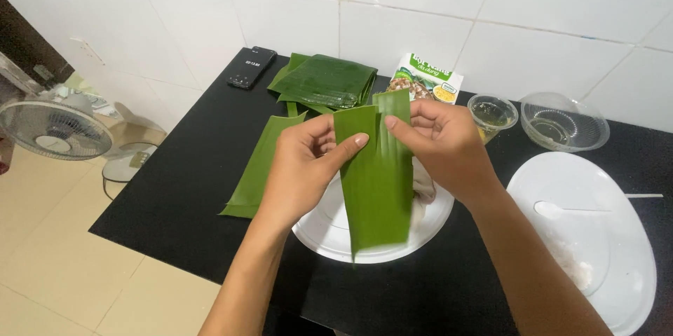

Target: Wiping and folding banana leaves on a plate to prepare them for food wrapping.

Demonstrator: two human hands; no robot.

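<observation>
Head view: we're pinching the leaf (375,182) top with both hands, left hand (305,168) and right hand (449,147) closed on it, hanging above plate (319,234) at 6 o'clock.

Single head-worn view, looking down and forward over the black table (196,189), close in. White tiled wall (420,0) directly behind the table.
</observation>
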